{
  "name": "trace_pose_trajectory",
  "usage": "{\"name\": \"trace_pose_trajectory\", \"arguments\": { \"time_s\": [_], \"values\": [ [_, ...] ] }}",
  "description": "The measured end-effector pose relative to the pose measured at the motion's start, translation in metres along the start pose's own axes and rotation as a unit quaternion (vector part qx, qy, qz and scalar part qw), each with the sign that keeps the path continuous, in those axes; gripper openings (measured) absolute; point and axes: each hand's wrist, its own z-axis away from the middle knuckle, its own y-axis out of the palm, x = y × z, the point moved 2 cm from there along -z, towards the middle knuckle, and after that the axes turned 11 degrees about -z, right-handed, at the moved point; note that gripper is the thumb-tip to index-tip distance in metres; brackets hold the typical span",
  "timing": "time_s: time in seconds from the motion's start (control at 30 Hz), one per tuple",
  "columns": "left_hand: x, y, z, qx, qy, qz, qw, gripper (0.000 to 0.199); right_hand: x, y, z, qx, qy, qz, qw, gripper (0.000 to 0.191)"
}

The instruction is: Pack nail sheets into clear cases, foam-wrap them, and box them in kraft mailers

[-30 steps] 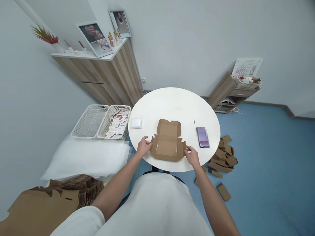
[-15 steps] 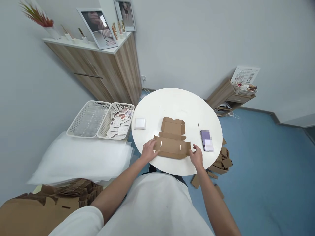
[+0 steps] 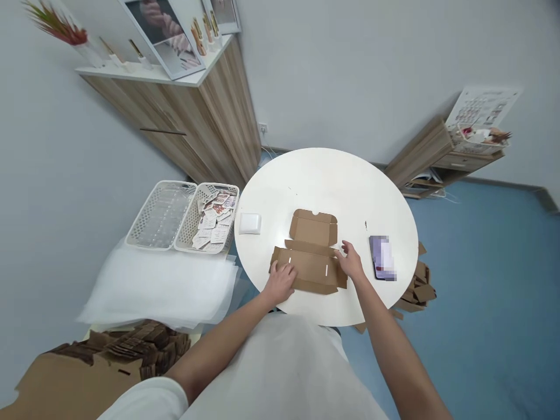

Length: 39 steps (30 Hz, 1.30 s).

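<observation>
An unfolded cardboard box lies on the round white table, its lid panel pointing away from me and several side flaps partly raised. My left hand rests over the near left part of the box, fingers spread on the cardboard. At the right end, my right hand touches or hovers by the upper right flap, with its fingers apart. To the right of that hand lies a phone, its screen blurred out. A small white packet sits at the table's left side.
Left of the table stand a white basket of printed cards and a basket of clear plastic pieces. Below them lie white foam sheets and stacked flat cardboard. Folded cardboard boxes are on the floor at right. A wooden cabinet stands behind.
My left hand has moved from the box's left end onto its near left part. My right hand has shifted up from the right end flap to the upper right corner. The view has tilted slightly.
</observation>
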Motion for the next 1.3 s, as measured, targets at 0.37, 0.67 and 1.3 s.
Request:
{"name": "trace_pose_trajectory", "arguments": {
  "time_s": [0.37,0.67,1.3],
  "values": [
    [0.0,-0.016,-0.03,0.046,-0.017,-0.06,0.997,0.112,0.005,0.02,-0.047,0.031,0.02,-0.048,0.998,0.037],
    [0.002,-0.019,-0.042,0.041,-0.006,-0.069,0.997,0.112,0.008,0.012,-0.015,0.044,-0.014,0.002,0.999,0.028],
    [-0.005,-0.001,0.003,-0.043,0.008,-0.078,0.996,0.103,-0.016,0.065,0.088,0.11,-0.227,0.355,0.9,0.1]
  ]
}}
